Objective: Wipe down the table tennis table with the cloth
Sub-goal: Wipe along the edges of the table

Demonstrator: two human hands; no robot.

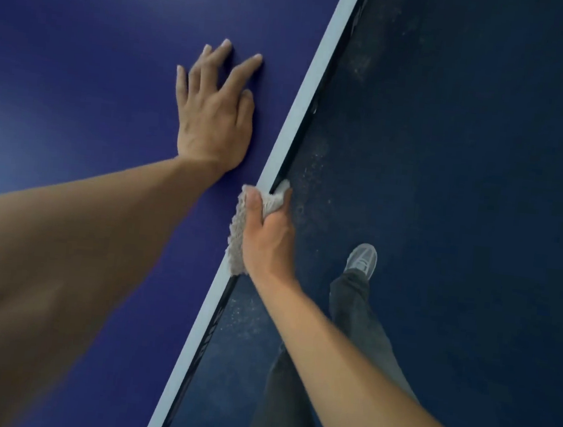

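The blue table tennis table (82,56) fills the left half of the view, with a white line (304,102) along its edge running from top right to bottom middle. My left hand (214,110) rests flat on the tabletop, fingers spread, close to that edge. My right hand (267,236) grips a white textured cloth (238,240) wrapped over the table's edge, thumb on top and fingers curled down the side.
A dark blue floor (467,162) with pale dusty specks lies right of the table. My leg in grey trousers (353,309) and a grey shoe (361,259) stand on it beside the table edge.
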